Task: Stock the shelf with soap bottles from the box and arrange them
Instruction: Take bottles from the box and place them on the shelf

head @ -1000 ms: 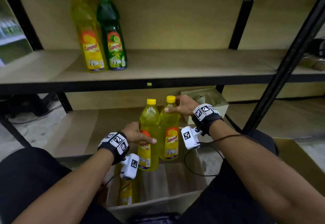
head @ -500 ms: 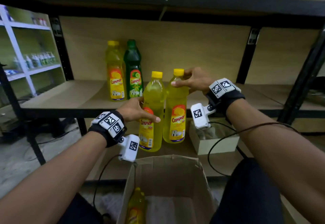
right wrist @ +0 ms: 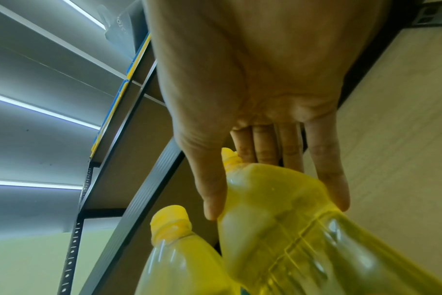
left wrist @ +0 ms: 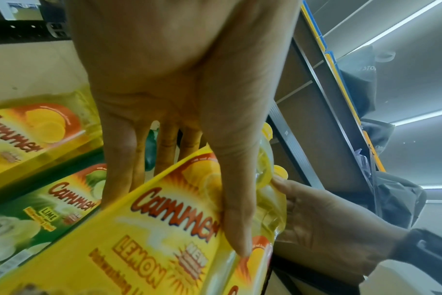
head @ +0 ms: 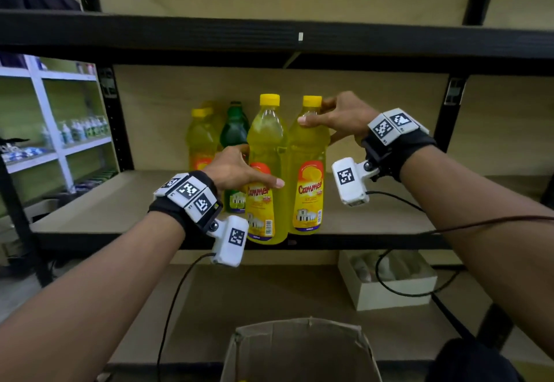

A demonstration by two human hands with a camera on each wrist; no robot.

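Two yellow lemon soap bottles stand side by side over the front of the middle shelf (head: 389,219). My left hand (head: 239,168) grips the left bottle (head: 266,153) at its label, thumb across the front (left wrist: 236,209). My right hand (head: 335,117) holds the right bottle (head: 308,171) by its shoulder and neck, thumb and fingers around it (right wrist: 278,199). Behind them, further back on the shelf, stand another yellow bottle (head: 202,138) and a green lime bottle (head: 235,129). Whether the held bottles touch the shelf I cannot tell.
The cardboard box (head: 299,348) stands open below me, in front of the lower shelf. A small white box (head: 389,288) sits on that lower shelf at the right. Black uprights (head: 449,105) frame the bay. The shelf board to the right of the bottles is bare.
Both hands have lifted the two yellow bottles from above the box up to the middle shelf, in front of the two bottles standing there. My view has tilted upward.
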